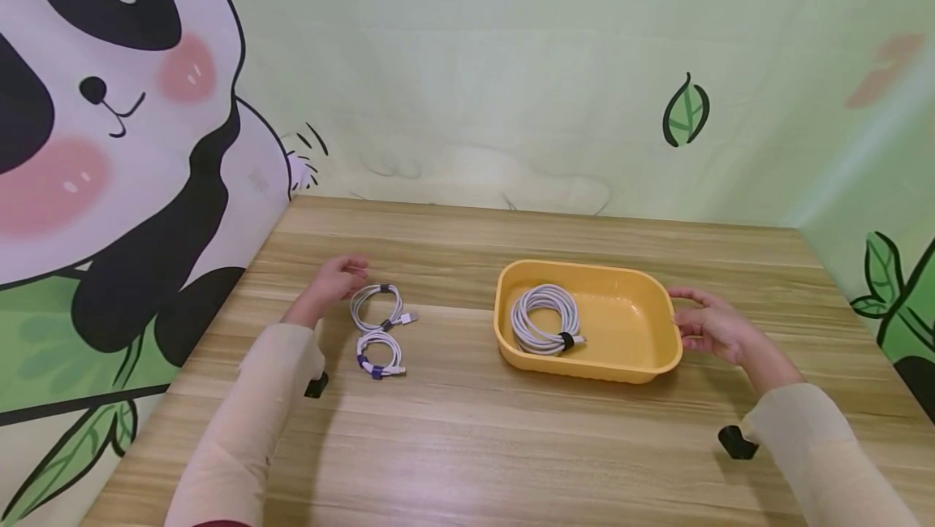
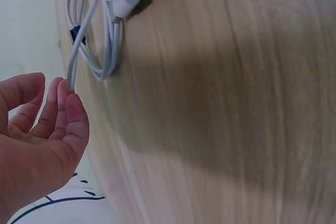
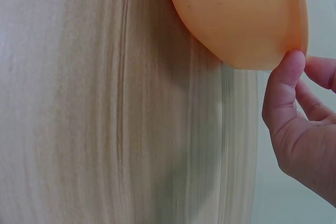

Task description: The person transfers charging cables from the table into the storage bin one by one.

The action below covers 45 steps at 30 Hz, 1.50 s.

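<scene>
Nearest on my head cam, the person's R sleeve (image 1: 818, 442) and L sleeve (image 1: 248, 405) are reaching in from the bottom edge over a wood-grain tabletop (image 1: 453, 446), w/ small black blocks (image 1: 738, 442) showing by the cuffs. Further up, L of ctr, I'm seeing a small white coil (image 1: 398, 351) lying flat, blue-purple ties on it, plug pointing R. R of ctr a yellow tray (image 1: 621, 320) is sitting upright, a thick coil (image 1: 523, 322) lying in its L end w/ black tie. The R hand (image 1: 716, 328) is touching the tray's R end, fingers loosely bent, thumb tip resting on the wall; can't tell how firmly. The grey-white coil (image 1: 355, 312) w/ dark ties is lying just beyond the small one, plug out to R. The L hand (image 1: 332, 283) is hovering by its far L side, fingers loosely curved, thumb well clear, pinching nothing; can't tell if a fingertip's touching the cable. Way back, a pale-green backdrop (image 1: 409, 64) is showing a panda (image 1: 131, 88) on the L & leaf (image 1: 687, 110) R of ctr.
</scene>
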### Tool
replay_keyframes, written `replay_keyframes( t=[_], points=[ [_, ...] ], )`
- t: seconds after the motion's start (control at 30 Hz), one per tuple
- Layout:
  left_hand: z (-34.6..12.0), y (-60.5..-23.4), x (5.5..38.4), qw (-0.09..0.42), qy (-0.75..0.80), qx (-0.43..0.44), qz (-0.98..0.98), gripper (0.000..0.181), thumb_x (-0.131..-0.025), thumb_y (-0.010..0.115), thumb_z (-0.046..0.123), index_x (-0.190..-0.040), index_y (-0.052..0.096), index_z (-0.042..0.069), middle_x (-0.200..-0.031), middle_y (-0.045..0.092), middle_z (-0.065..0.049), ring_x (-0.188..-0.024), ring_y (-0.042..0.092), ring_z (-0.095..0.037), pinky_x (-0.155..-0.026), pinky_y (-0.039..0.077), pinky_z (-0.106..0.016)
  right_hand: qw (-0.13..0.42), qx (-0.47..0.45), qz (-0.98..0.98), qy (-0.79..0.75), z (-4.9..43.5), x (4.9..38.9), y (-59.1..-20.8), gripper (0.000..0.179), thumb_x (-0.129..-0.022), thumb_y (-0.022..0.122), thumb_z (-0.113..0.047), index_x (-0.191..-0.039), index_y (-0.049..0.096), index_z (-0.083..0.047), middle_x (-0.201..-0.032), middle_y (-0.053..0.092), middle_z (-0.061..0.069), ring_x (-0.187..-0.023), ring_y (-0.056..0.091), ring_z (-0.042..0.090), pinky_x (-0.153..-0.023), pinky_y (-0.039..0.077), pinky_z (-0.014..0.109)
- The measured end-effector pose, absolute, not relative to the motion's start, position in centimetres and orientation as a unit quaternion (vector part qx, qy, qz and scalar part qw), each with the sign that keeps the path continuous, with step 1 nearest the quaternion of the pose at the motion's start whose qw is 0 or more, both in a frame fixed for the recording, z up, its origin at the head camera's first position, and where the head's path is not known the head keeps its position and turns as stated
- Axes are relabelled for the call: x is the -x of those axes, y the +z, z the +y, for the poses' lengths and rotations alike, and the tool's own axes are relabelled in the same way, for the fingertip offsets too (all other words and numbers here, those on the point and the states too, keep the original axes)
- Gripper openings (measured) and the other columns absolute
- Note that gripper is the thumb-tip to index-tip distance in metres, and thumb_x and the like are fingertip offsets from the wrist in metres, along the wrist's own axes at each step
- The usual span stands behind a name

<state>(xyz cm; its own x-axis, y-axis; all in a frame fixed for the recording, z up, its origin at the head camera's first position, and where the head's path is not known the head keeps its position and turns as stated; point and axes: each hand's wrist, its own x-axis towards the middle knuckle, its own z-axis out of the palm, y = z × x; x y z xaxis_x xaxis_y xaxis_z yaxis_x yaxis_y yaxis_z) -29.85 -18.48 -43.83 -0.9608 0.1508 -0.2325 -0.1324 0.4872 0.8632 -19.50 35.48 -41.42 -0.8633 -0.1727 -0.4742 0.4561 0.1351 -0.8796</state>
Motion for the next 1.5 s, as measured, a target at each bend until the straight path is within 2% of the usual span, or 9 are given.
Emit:
replay_keyframes(
  t=[0.17, 0.37, 0.7, 0.87, 1.07, 1.2, 1.27, 1.37, 1.5],
  points=[
    [-18.8, -44.3, 29.9, 0.137, 0.502, -0.010, 0.854, 0.041, -0.083, 0.044, -0.004, -0.123, 0.039, -0.010, -0.119, 0.046, -0.029, -0.075, 0.047, -0.011, -0.056, 0.039, -0.018, 0.241, -0.098, 0.712, -0.652, 35.5, 19.5, -41.5, 0.064, -0.086, 0.049, -0.005, -0.137, 0.011, -0.006, -0.074, 0.057, -0.003, -0.063, 0.055, 0.008, -0.058, 0.052, 0.022],
    [-19.0, -44.8, 29.8, 0.145, 0.493, 0.000, 0.858, 0.041, -0.082, 0.045, -0.005, -0.122, 0.040, -0.010, -0.117, 0.047, -0.027, -0.072, 0.045, -0.011, -0.054, 0.038, -0.018, 0.241, -0.098, 0.711, -0.654, 35.5, 19.5, -41.5, 0.061, -0.085, 0.049, -0.005, -0.135, 0.015, -0.007, -0.074, 0.057, -0.002, -0.063, 0.055, 0.008, -0.058, 0.052, 0.022],
    [-18.7, -45.1, 29.2, 0.148, 0.485, 0.011, 0.862, 0.045, -0.079, 0.052, -0.005, -0.122, 0.040, -0.009, -0.118, 0.048, -0.025, -0.086, 0.048, -0.013, -0.066, 0.044, -0.019, 0.240, -0.096, 0.709, -0.656, 35.6, 19.6, -41.7, 0.055, -0.086, 0.049, -0.005, -0.133, 0.020, -0.009, -0.074, 0.057, -0.002, -0.063, 0.055, 0.008, -0.058, 0.051, 0.022],
    [-18.6, -45.3, 29.4, 0.150, 0.479, 0.017, 0.865, 0.045, -0.078, 0.054, -0.006, -0.121, 0.042, -0.009, -0.113, 0.049, -0.024, -0.091, 0.049, -0.020, -0.067, 0.045, -0.023, 0.241, -0.097, 0.706, -0.659, 35.6, 19.6, -41.8, 0.053, -0.085, 0.049, -0.005, -0.131, 0.023, -0.011, -0.074, 0.057, -0.002, -0.063, 0.055, 0.008, -0.058, 0.051, 0.022],
    [-21.2, -51.2, 33.2, 0.117, 0.521, -0.032, 0.845, 0.039, -0.067, 0.068, -0.001, -0.105, 0.056, 0.004, -0.091, 0.059, -0.007, -0.080, 0.054, -0.014, -0.064, 0.047, -0.025, 0.240, -0.096, 0.704, -0.661, 35.6, 19.6, -41.8, 0.051, -0.085, 0.050, -0.005, -0.129, 0.025, -0.013, -0.074, 0.058, -0.002, -0.063, 0.055, 0.008, -0.058, 0.051, 0.022],
    [-22.1, -54.2, 35.3, 0.106, 0.479, -0.016, 0.871, 0.040, -0.067, 0.067, -0.003, -0.105, 0.056, 0.006, -0.092, 0.060, -0.006, -0.083, 0.055, -0.015, -0.070, 0.048, -0.025, 0.240, -0.096, 0.705, -0.660, 35.6, 19.6, -41.7, 0.053, -0.086, 0.050, -0.005, -0.131, 0.023, -0.012, -0.074, 0.058, -0.003, -0.063, 0.056, 0.008, -0.058, 0.052, 0.023],
    [-23.0, -56.6, 36.8, 0.085, 0.478, -0.024, 0.874, 0.038, -0.064, 0.068, -0.002, -0.099, 0.059, 0.009, -0.085, 0.060, -0.001, -0.077, 0.055, -0.011, -0.064, 0.048, -0.022, 0.240, -0.096, 0.706, -0.659, 35.6, 19.6, -41.6, 0.053, -0.086, 0.049, -0.005, -0.131, 0.023, -0.011, -0.074, 0.058, -0.003, -0.063, 0.056, 0.008, -0.058, 0.052, 0.023],
    [-23.3, -56.8, 37.1, 0.084, 0.493, -0.037, 0.865, 0.040, -0.063, 0.070, -0.003, -0.101, 0.059, 0.007, -0.086, 0.060, -0.005, -0.077, 0.054, -0.014, -0.064, 0.047, -0.024, 0.240, -0.096, 0.706, -0.660, 35.6, 19.5, -41.6, 0.051, -0.086, 0.049, -0.005, -0.130, 0.024, -0.012, -0.074, 0.058, -0.003, -0.063, 0.056, 0.008, -0.058, 0.052, 0.022],
    [-20.7, -50.3, 32.6, 0.109, 0.495, -0.019, 0.862, 0.042, -0.069, 0.064, -0.006, -0.109, 0.053, -0.005, -0.095, 0.056, -0.014, -0.083, 0.050, -0.019, -0.067, 0.045, -0.026, 0.240, -0.096, 0.706, -0.659, 35.5, 19.5, -41.5, 0.051, -0.086, 0.049, -0.006, -0.130, 0.024, -0.012, -0.074, 0.058, -0.003, -0.063, 0.056, 0.008, -0.058, 0.052, 0.022]
  ],
)
